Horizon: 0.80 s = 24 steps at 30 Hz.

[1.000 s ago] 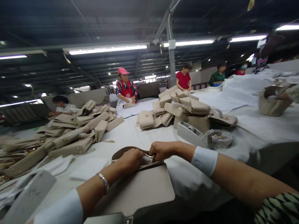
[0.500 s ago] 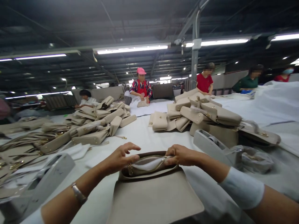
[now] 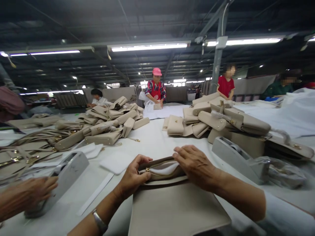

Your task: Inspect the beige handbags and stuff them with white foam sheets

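L hand (image 3: 134, 173) pinching beige leather handbag (image 3: 176, 206) at open zip, R hand (image 3: 194, 165) gripping far side; bag at near bench (image 3: 157, 137) edge, tape dispenser (image 3: 236, 157) just R.

The handbag (image 3: 178, 209) is light tan with a dark brown edge, and its gold zip (image 3: 147, 169) shines. The table cloth (image 3: 152, 137) is white. The tape holder (image 3: 236, 157) is gray. One worker wears a pink cap (image 3: 157, 71) and a red apron (image 3: 156, 90) over a red and blue patterned top (image 3: 149, 88). Another wears a red shirt (image 3: 225, 86).
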### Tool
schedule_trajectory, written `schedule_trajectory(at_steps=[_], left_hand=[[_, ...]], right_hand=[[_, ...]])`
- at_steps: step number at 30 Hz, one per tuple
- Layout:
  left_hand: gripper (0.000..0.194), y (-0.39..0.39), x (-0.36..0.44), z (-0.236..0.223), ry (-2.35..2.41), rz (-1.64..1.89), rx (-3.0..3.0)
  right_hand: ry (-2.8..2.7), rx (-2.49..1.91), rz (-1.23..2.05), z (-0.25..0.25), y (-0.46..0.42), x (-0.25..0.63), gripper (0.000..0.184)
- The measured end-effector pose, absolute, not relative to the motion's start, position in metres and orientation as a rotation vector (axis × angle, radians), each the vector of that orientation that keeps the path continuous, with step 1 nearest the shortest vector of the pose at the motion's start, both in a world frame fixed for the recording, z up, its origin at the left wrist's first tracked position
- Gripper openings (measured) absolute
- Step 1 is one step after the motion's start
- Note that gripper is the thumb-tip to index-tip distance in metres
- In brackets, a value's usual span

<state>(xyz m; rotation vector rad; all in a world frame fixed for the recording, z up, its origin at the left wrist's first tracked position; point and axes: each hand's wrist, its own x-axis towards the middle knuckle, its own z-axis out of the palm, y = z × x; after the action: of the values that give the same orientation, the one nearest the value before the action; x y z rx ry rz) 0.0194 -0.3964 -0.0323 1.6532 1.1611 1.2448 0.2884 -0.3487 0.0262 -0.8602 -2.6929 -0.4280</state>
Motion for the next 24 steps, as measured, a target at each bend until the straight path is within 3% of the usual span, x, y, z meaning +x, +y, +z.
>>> schedule_trajectory(at_steps=[5, 8, 12, 18, 24], left_hand=[[0.020, -0.399, 0.020, -0.045, 1.152, 1.403, 1.719], [0.024, -0.401, 0.017, -0.049, 1.098, 1.369, 1.631], [0.025, -0.399, 0.014, -0.055, 1.085, 1.420, 1.515], [0.019, -0.392, 0.015, -0.065, 1.002, 1.568, 1.564], [0.032, -0.392, 0.003, -0.074, 1.005, 1.525, 1.507]], right_hand=[[-2.909, -0.515, -0.028, 0.024, -0.359, 0.250, 0.025], [-2.901, -0.555, 0.188, 0.019, -0.352, 0.233, 0.012], [-2.864, -0.615, 0.462, 0.009, -0.339, 0.220, 0.021], [-2.828, -0.530, 0.719, 0.008, -0.338, 0.216, 0.011], [-2.825, -0.535, 0.741, 0.014, -0.338, 0.214, 0.019]])
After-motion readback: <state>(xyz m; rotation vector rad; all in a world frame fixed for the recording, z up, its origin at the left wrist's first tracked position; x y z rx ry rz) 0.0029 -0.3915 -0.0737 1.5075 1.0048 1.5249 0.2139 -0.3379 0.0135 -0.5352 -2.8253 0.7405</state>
